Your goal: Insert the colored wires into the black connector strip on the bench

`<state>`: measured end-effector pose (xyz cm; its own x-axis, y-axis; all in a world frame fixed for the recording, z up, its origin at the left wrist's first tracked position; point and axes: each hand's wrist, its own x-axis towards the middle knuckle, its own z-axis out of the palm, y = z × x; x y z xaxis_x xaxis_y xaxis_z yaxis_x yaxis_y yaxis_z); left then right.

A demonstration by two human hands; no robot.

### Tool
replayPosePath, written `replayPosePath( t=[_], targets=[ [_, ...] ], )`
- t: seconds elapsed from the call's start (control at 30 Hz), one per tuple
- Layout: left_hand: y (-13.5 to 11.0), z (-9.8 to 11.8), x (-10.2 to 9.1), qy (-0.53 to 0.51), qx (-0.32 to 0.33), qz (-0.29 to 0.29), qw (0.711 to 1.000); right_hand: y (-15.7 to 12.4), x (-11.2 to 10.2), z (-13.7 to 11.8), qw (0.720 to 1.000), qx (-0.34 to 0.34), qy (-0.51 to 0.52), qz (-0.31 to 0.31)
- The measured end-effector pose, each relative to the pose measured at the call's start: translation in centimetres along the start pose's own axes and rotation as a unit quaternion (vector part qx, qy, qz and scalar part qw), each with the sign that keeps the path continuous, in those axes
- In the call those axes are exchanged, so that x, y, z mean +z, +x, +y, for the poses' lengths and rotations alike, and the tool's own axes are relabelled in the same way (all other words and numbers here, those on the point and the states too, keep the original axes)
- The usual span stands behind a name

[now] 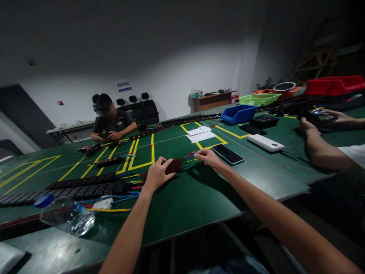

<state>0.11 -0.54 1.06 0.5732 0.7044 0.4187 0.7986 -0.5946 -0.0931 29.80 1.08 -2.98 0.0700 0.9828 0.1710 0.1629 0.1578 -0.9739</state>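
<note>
Brown block — one, in left hand; right hand pinching wire.

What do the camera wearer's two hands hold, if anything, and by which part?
The left hand grips a dark bar across its body, near the wired end. The right hand seems to pinch a wire by its tip.

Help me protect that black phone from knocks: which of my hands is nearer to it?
Right. Your right hand is close by the phone's left edge, at the wire ends; your left hand is farther left, on the brown block.
</note>
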Motion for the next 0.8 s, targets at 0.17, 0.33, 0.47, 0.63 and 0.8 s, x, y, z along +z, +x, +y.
replayPosePath(
  t=[0.17,0.33,0.47,0.63,0.8],
  targets=[
    [0.0,0.2,0.1,0.001,0.008,-0.011,1.0,0.0,0.1,0.3,0.988,-0.12,-0.095,0.021],
    [0.0,0.1,0.0,-0.005,0.003,-0.013,1.0,-0.5,0.0,-0.4,0.974,-0.17,-0.146,0.023],
    [0.0,-0.1,-0.2,-0.008,0.0,-0.005,1.0,-0.3,0.0,-0.5,0.985,-0.137,-0.108,0.019],
    [0.0,0.0,-0.1,-0.022,0.017,0.031,0.999,-0.3,-0.1,-0.9,0.999,-0.027,0.035,0.008],
    [0.0,-0.1,0.1,-0.034,0.025,0.068,0.997,-0.6,-0.5,-1.8,0.984,0.063,0.164,-0.016]
  ],
)
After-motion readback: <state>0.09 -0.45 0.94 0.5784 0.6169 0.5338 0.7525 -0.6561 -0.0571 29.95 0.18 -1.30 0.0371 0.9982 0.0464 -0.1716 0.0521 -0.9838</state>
